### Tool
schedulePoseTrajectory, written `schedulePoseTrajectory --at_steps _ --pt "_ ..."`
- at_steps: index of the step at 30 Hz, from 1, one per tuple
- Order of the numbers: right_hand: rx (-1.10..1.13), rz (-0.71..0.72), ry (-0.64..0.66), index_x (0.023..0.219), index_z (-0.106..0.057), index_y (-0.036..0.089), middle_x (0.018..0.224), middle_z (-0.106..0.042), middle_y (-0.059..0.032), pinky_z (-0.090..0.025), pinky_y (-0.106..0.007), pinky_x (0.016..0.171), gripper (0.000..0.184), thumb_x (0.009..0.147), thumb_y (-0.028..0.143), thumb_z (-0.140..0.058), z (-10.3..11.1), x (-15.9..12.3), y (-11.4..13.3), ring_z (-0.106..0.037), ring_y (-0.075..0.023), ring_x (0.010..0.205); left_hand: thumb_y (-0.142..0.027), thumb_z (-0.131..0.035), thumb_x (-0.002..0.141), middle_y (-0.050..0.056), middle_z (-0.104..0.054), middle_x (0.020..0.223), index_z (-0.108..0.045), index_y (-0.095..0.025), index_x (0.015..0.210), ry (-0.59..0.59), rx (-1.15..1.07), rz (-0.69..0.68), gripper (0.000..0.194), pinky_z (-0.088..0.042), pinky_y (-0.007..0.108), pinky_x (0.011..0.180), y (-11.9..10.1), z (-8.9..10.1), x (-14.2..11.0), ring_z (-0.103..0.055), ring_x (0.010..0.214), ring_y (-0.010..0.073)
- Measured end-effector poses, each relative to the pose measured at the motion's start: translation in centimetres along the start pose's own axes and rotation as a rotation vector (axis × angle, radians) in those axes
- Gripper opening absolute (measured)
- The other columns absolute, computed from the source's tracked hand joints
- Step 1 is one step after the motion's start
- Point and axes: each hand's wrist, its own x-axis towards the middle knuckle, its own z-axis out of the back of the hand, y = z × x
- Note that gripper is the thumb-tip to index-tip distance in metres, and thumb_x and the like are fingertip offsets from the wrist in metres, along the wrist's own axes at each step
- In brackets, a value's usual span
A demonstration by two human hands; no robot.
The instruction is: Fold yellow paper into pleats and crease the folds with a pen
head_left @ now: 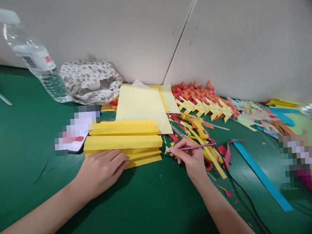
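Note:
A yellow sheet of paper folded in accordion pleats lies in front of me on the green table. My left hand rests flat over its near left part, fingers close together and pressing on the lowest folds. Just beyond the paper's right end, my right hand pinches a thin purple pencil. The pencil lies nearly level, its tip pointing left toward the paper's edge without visibly touching it. Behind the folds are pale yellow sheets.
A water bottle, a patterned cloth bag and a phone stand or lie at left. Rightward are a yellow glue gun with a black cord, woven paper fish, paper scraps and a blue strip.

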Motion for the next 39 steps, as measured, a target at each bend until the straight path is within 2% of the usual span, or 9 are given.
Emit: schedulePoseTrajectory --at_steps 7,9,11,13,16,18,22,29,39 --pt "0.003 0.133 -0.177 0.057 -0.055 0.018 0.049 -0.054 0.0042 -0.030 -0.021 0.038 0.018 0.069 0.018 -0.069 0.5 0.2 -0.1 -0.041 -0.0075 0.039 -0.024 -0.048 0.091 -0.004 -0.067 0.067 -0.060 -0.021 0.080 0.001 -0.001 0.002 0.016 -0.037 0.026 0.046 -0.2 0.1 0.0 -0.063 0.055 0.0151" --pt "0.077 0.230 -0.228 0.058 -0.055 0.019 0.052 -0.053 0.0044 -0.032 -0.022 0.041 0.017 0.071 0.015 -0.067 0.2 -0.2 0.1 -0.044 -0.0084 0.042 -0.023 -0.048 0.091 -0.004 -0.066 0.066 -0.059 -0.021 0.080 -0.003 0.002 0.000 0.016 -0.036 0.026 0.046 -0.2 0.1 0.0 -0.063 0.054 0.0151" --pt "0.130 0.297 -0.193 0.061 -0.056 0.020 0.057 -0.054 0.0037 -0.038 -0.024 0.047 0.016 0.073 0.015 -0.065 -0.5 -0.7 0.4 -0.049 -0.0107 0.049 -0.023 -0.047 0.091 -0.003 -0.066 0.066 -0.059 -0.021 0.080 0.002 -0.002 -0.002 0.017 -0.036 0.026 0.046 -0.1 0.0 0.0 -0.062 0.054 0.0151" --pt "0.096 0.258 -0.062 0.064 -0.057 0.021 0.060 -0.056 0.0024 -0.041 -0.026 0.052 0.014 0.075 0.018 -0.065 -1.4 -1.2 0.8 -0.053 -0.0128 0.054 -0.023 -0.047 0.091 -0.003 -0.066 0.066 -0.059 -0.022 0.080 0.006 -0.005 -0.002 0.017 -0.035 0.026 0.046 -0.1 0.0 0.0 -0.062 0.054 0.0150" --pt "-0.039 0.062 0.133 0.067 -0.058 0.020 0.059 -0.056 0.0021 -0.037 -0.025 0.048 0.015 0.076 0.025 -0.068 -3.1 -1.7 1.3 -0.050 -0.0120 0.051 -0.023 -0.047 0.090 -0.003 -0.066 0.065 -0.059 -0.022 0.079 0.016 0.005 -0.002 0.016 -0.033 0.026 0.046 0.0 0.0 -0.1 -0.062 0.054 0.0150" --pt "-0.100 -0.020 0.183 0.067 -0.058 0.019 0.056 -0.054 0.0029 -0.033 -0.024 0.046 0.018 0.075 0.030 -0.070 -3.9 -1.8 1.5 -0.046 -0.0104 0.049 -0.022 -0.046 0.090 -0.003 -0.065 0.064 -0.059 -0.022 0.079 0.017 0.011 -0.004 0.017 -0.033 0.026 0.047 0.0 0.0 -0.1 -0.061 0.053 0.0148" --pt "-0.124 -0.054 0.235 0.067 -0.058 0.019 0.056 -0.052 0.0041 -0.029 -0.023 0.044 0.021 0.074 0.034 -0.070 -4.7 -1.8 1.6 -0.039 -0.0085 0.047 -0.020 -0.045 0.090 -0.003 -0.064 0.063 -0.059 -0.022 0.078 0.012 0.012 -0.008 0.019 -0.032 0.026 0.046 -0.2 0.1 -0.1 -0.059 0.052 0.0143" --pt "-0.099 -0.093 0.211 0.067 -0.057 0.019 0.055 -0.051 0.0038 -0.028 -0.022 0.043 0.022 0.074 0.035 -0.070 -4.4 -1.7 1.3 -0.039 -0.0089 0.046 -0.020 -0.047 0.089 -0.003 -0.065 0.064 -0.059 -0.022 0.078 0.018 0.006 -0.006 0.017 -0.033 0.027 0.046 -0.1 0.1 0.1 -0.061 0.053 0.0149" --pt "-0.069 -0.029 0.022 0.059 -0.053 0.019 0.052 -0.055 0.0028 -0.027 -0.023 0.040 0.023 0.073 0.029 -0.069 -1.7 -0.7 1.0 -0.037 -0.0075 0.039 -0.022 -0.047 0.091 -0.003 -0.067 0.066 -0.059 -0.021 0.080 0.008 0.003 0.000 0.017 -0.034 0.026 0.046 -0.2 0.1 0.1 -0.062 0.054 0.0144"
